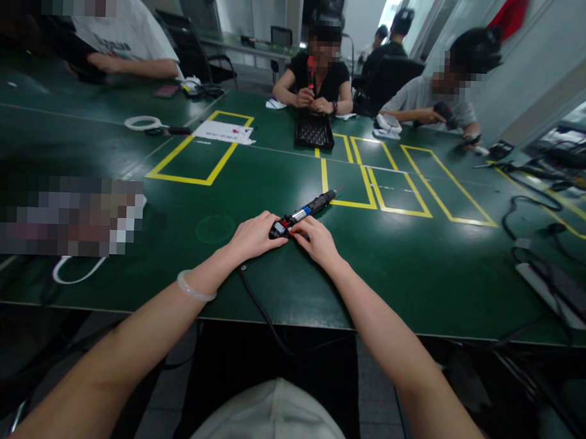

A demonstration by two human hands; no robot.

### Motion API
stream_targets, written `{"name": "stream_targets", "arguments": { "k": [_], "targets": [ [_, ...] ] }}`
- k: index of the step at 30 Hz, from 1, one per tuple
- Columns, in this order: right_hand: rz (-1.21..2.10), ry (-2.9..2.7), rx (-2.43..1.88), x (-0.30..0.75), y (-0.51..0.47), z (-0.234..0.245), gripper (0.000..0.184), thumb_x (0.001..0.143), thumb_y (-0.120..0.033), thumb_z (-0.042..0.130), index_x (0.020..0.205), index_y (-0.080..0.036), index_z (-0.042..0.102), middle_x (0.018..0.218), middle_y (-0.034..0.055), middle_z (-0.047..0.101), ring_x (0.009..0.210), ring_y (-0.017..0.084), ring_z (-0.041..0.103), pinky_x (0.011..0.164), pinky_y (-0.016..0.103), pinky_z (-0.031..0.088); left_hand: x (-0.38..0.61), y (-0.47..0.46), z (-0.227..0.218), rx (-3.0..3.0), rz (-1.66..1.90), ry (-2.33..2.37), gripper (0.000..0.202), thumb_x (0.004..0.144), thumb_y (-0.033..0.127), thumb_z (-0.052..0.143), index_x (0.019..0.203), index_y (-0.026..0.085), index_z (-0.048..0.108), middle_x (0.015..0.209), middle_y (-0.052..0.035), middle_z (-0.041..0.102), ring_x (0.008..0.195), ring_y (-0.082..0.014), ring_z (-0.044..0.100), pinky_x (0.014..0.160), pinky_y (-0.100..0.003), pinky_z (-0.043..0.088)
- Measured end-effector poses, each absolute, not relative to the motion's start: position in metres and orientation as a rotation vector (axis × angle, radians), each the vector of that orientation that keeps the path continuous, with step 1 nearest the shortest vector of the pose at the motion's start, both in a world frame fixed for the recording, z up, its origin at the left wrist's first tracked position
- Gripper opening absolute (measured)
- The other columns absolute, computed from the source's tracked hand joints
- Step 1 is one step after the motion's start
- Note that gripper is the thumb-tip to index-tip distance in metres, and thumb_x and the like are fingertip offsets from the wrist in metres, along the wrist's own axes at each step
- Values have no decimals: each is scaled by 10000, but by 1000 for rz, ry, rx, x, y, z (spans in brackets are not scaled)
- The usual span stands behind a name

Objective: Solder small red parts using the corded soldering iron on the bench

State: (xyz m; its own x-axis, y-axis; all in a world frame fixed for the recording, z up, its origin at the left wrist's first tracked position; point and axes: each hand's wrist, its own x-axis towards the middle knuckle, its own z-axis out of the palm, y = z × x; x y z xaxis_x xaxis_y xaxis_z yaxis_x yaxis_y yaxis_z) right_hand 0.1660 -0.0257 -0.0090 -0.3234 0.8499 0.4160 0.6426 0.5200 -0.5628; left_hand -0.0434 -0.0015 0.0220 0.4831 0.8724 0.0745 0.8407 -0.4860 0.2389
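A black electric screwdriver (307,211) with a blue and silver band lies on the green table (256,180), tip pointing away to the right. Its black cable (258,305) runs back over the near table edge. My left hand (254,236) rests on the tool's near end, fingers curled against it. My right hand (316,241) meets it from the other side, fingertips pinching the same red and black end. A pale bangle (194,288) sits on my left wrist.
Yellow tape rectangles (199,155) mark the tabletop. A black tray (314,130) and a white paper sheet (223,131) lie farther off. Three people sit along the far side. Cables (528,208) and a power strip (550,286) crowd the right edge.
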Motion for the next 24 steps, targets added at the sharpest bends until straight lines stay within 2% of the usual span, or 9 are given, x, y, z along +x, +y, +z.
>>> {"name": "stream_targets", "arguments": {
  "k": [7,14,19,24],
  "targets": [
    [381,-2103,-1218,165,-23,-8,91,926,-170,586,925,-215,664,1012,62,645,906,205,586,829,318,450,-42,-1,23,2573,255,1486,500,877,573,594,1218,208,568,1185,-99,620,1064,-281,640,766,-335,484],
    [346,-2132,-1234,164,-20,-14,108,934,-161,543,933,-212,638,956,63,666,899,224,583,830,335,446,-31,-2,21,2545,272,1610,580,894,691,496,1177,195,593,1140,-119,640,1018,-303,648,754,-355,480],
    [350,-2145,-1240,162,-22,-13,155,954,-163,509,991,-207,653,1019,83,682,960,231,601,875,347,457,-28,-5,24,2593,214,1662,540,938,632,474,1264,218,589,1124,-121,619,1013,-299,635,763,-355,474],
    [387,-2161,-1227,161,-26,-10,248,937,-156,524,1151,-218,631,1061,71,676,975,220,606,898,347,461,-32,-4,31,2658,128,1706,501,965,554,484,1332,219,545,1160,-143,585,1089,-317,578,828,-368,461]
  ]
}}
